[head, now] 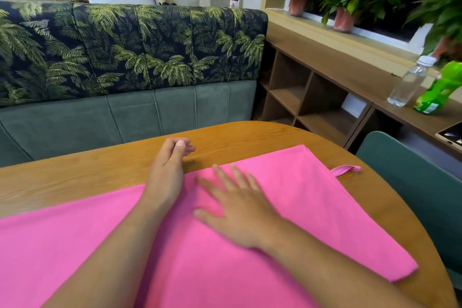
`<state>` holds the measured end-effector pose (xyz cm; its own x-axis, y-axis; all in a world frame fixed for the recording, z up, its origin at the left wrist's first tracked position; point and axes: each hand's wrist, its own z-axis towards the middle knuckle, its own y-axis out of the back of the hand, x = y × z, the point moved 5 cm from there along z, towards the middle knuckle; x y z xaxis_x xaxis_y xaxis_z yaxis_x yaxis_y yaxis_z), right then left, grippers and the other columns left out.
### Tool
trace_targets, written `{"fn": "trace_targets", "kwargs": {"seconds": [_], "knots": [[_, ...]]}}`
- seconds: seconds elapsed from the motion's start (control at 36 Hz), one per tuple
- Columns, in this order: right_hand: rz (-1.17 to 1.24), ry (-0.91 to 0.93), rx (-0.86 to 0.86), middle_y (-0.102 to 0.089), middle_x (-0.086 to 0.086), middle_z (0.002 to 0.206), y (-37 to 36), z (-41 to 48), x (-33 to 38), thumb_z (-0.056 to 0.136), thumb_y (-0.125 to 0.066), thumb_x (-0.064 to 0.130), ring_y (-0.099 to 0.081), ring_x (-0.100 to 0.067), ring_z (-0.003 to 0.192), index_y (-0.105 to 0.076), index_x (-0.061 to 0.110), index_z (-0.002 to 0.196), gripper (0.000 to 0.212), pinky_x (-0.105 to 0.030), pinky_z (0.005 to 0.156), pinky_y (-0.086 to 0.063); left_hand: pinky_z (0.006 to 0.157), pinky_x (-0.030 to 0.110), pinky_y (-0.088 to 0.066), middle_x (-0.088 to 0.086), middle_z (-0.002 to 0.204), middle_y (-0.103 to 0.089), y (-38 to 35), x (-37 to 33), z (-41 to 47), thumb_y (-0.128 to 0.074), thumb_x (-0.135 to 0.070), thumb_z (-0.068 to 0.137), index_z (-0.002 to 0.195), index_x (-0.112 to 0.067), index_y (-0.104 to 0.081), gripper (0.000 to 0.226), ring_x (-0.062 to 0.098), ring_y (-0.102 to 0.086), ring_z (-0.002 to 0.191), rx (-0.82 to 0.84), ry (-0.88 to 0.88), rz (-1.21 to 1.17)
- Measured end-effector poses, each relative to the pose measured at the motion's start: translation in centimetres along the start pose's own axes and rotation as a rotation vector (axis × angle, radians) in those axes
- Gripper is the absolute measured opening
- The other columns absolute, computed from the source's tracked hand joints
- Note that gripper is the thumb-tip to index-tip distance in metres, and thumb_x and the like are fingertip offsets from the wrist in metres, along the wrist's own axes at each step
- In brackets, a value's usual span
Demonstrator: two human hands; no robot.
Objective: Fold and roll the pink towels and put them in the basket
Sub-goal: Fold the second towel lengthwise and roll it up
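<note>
A pink towel (307, 197) lies spread flat across the wooden table (100, 172), folded over on itself, with a small hanging loop (346, 170) sticking out at its far right corner. My right hand (237, 207) lies flat on the towel's middle with fingers straight and spread. My left hand (167, 170) hovers at the towel's far edge, fingers loosely curled, holding nothing. No basket is in view.
A green sofa (125, 112) with a leaf-print back stands beyond the table, a person seated behind it. A wooden shelf unit (312, 97) runs along the right with a clear bottle (407, 85), a green bottle (440, 90) and potted plants. A green chair (412, 177) is at the right.
</note>
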<state>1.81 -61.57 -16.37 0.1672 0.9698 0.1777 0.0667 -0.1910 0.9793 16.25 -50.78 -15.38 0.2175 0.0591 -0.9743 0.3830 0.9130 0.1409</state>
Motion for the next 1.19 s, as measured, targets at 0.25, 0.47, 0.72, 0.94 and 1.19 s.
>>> {"fn": "trace_targets", "kwargs": {"seconds": [0.25,0.47,0.72,0.94,1.19], "knots": [[-0.028,-0.427,-0.019,0.015,0.003,0.173,3.3,-3.4,-16.2,0.087,-0.008,0.093,0.016,-0.023,0.159,0.006,0.053,0.161,0.085,-0.048,0.129,0.000,0.086,0.010,-0.038,-0.016,0.108,-0.071,-0.7,-0.4,-0.8,-0.043,-0.037,0.110,0.110,-0.029,-0.061,0.020,-0.011,-0.057,0.105,0.073,-0.035,0.257],[-0.040,-0.430,-0.007,0.009,-0.001,0.174,3.9,-3.7,-15.4,0.089,-0.008,0.091,0.011,-0.026,0.160,0.002,0.048,0.163,0.086,-0.050,0.129,0.000,0.094,0.029,-0.043,-0.003,0.118,-0.067,0.2,-3.1,-3.0,-0.056,-0.017,0.104,0.118,-0.019,-0.064,0.016,0.018,-0.060,0.114,0.115,-0.147,0.552],[0.116,-0.040,-0.098,-0.029,0.001,0.170,2.2,-3.8,2.7,0.107,-0.039,0.049,-0.021,-0.019,0.157,-0.036,0.028,0.160,0.057,-0.043,0.129,-0.012,0.096,0.047,-0.048,0.005,0.125,-0.063,13.5,-1.9,-11.3,-0.052,-0.017,0.099,0.120,-0.018,-0.064,0.024,0.031,-0.053,0.116,-0.005,-0.027,1.009],[0.122,0.414,0.037,-0.016,-0.001,0.174,-2.4,-6.0,15.3,0.105,-0.044,0.056,-0.010,-0.023,0.160,-0.035,0.034,0.161,0.061,-0.043,0.128,0.000,0.093,0.044,-0.049,0.012,0.117,-0.068,15.9,0.3,-14.1,-0.057,-0.010,0.101,0.119,-0.013,-0.063,0.019,0.033,-0.060,0.108,-0.128,-0.066,0.810],[0.068,-0.161,-0.023,-0.004,0.000,0.175,1.9,-6.3,-8.0,0.105,-0.031,0.066,-0.002,-0.018,0.161,-0.019,0.044,0.164,0.065,-0.034,0.127,0.001,0.096,0.046,-0.047,0.008,0.121,-0.064,15.4,1.1,-14.3,-0.040,-0.018,0.085,0.117,-0.016,-0.060,0.038,0.032,-0.054,0.108,-0.046,-0.080,0.981]]}}
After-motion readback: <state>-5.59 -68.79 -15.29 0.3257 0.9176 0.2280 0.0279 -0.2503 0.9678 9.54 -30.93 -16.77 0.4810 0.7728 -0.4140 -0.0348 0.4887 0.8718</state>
